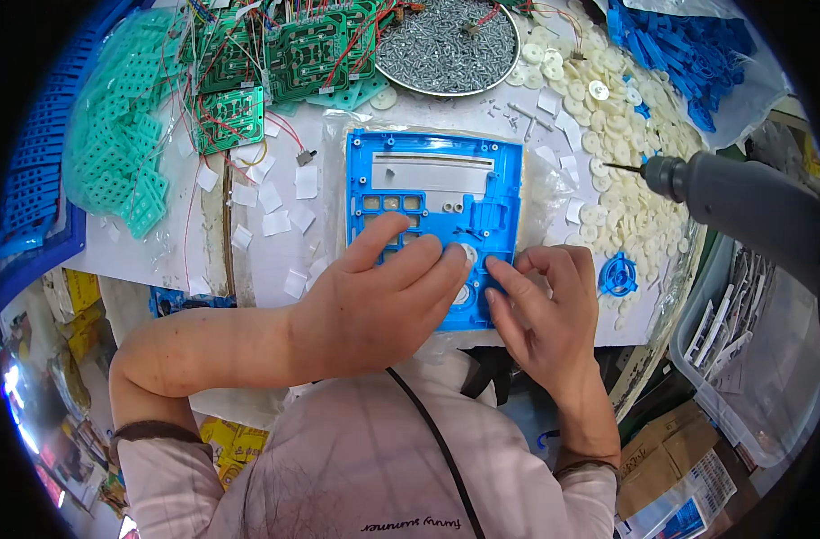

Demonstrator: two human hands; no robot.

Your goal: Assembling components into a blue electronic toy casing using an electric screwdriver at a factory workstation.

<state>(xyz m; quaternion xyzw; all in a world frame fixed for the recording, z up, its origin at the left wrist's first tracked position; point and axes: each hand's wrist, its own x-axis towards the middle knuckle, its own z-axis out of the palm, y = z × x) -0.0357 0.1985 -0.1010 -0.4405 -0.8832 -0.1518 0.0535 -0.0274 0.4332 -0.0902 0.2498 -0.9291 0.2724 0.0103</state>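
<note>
A blue plastic housing lies open side up in front of me, with a grid of small square openings and a white strip set in its upper part. Over its lower middle, my left hand is closed, its fingertips pinched at a white plastic disc. The fingers partly cover that disc. My right hand is at the housing's lower right edge, with forefinger and thumb pressed on it and the other fingers curled. A white ring shows inside the housing, between the two hands.
Green circuit boards with red wires and a round tray of screws lie at the back. White plastic discs are heaped on the right. An electric screwdriver juts in above them. A bag of turquoise pads lies left.
</note>
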